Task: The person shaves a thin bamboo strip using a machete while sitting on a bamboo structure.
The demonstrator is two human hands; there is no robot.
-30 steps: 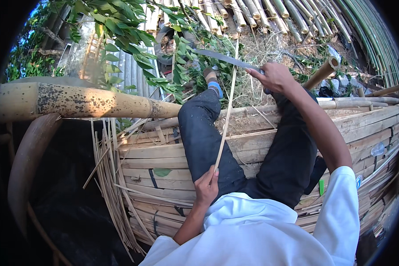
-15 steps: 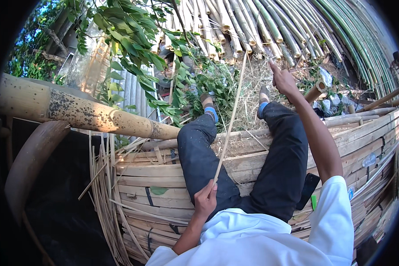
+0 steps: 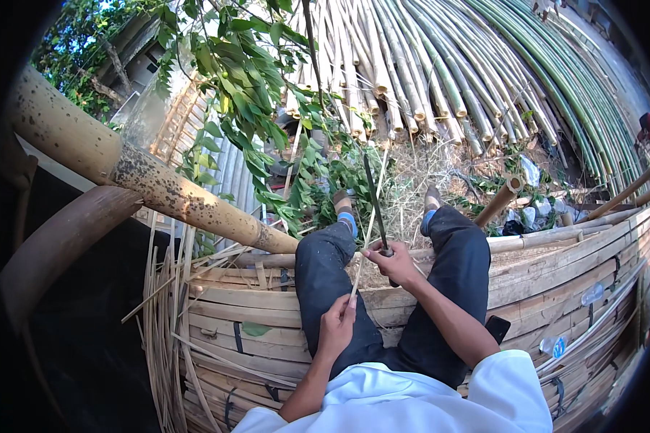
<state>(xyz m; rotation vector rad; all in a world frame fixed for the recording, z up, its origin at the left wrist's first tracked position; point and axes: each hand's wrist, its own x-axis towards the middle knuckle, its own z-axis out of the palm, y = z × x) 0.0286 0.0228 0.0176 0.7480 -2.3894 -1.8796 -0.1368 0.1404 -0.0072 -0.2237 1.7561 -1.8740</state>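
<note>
My left hand (image 3: pixel 336 326) is closed around the near end of a thin bamboo strip (image 3: pixel 357 278), low over my left thigh. The strip runs away from me between my knees. Farther up it, my right hand (image 3: pixel 396 264) grips the handle of a long knife (image 3: pixel 374 193) with a dark, narrow blade. That blade points away from me, close along the right side of the strip; whether they touch I cannot tell. Thumb and fingertips of my right hand are at the strip.
I sit on stacked split bamboo (image 3: pixel 260 297), with loose strips (image 3: pixel 162 339) to my left. A thick bamboo pole (image 3: pixel 188 198) slants in from the left under leafy branches (image 3: pixel 242 108). Ahead lie many bamboo poles (image 3: pixel 440 79). A phone (image 3: pixel 497 328) and plastic bottle (image 3: pixel 554 346) are at my right.
My right hand has come back from far out near the strip's far end to between my knees, bringing the knife. My left hand keeps its hold, and the view has tilted slightly.
</note>
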